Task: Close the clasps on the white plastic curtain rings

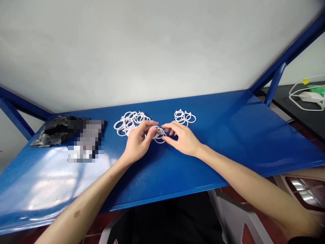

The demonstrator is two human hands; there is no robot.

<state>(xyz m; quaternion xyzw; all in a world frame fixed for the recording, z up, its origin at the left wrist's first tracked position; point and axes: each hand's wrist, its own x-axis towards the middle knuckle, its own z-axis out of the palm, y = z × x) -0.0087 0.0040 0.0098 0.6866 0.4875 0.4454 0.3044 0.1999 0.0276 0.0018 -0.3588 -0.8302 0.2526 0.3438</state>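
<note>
Several thin white rings, each like a loop with a small knob, overlap between my two hands. My left hand is closed on them, thumb over the top one and index finger behind. From the other side my right hand reaches in, its fingers curved and the thumb apart from them, tips at the rings' right edge; whether they touch is unclear. Left of my left hand lies a larger tangled pile of the same white rings, partly covered by the hand. A smaller cluster of white rings rests just beyond my right hand.
On the left of the blue table lie a crumpled black plastic bag and a blurred-out flat object. Blue metal braces and a pale wall border the table. A white cable with an adapter sits on a dark surface at right.
</note>
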